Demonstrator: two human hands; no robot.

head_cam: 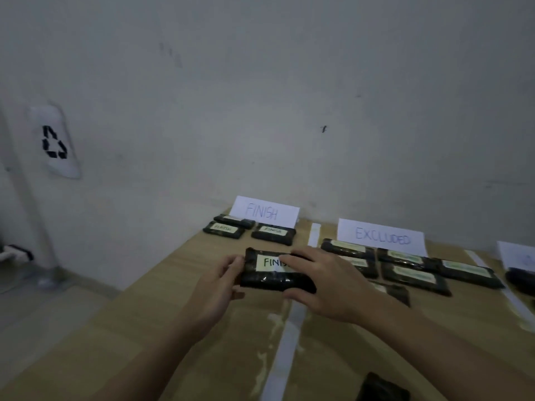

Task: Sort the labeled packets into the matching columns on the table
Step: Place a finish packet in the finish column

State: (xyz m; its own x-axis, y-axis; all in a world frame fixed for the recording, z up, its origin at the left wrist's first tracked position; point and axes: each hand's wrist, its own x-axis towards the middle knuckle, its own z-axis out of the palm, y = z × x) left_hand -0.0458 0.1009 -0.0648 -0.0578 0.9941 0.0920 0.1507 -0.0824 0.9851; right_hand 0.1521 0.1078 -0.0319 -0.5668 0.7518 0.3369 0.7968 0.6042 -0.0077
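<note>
Above the table's left column, left hand (220, 280) and right hand (327, 287) pinching FINISH packet (275, 270), bare wood (179, 285) beneath

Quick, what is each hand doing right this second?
Left hand: closed on the left end of the black packet labeled FINISH.
Right hand: closed on the same packet's right end, fingers over its label.

We record a plain grey-white wall (260, 82) bearing small dark marks; on its left side a white sheet (55, 141) printed with a black recycling symbol; beside it a pale vertical pipe (27, 198); below, a grey floor (43, 308); at far left, an indistinct white fitting (14, 253).
</note>
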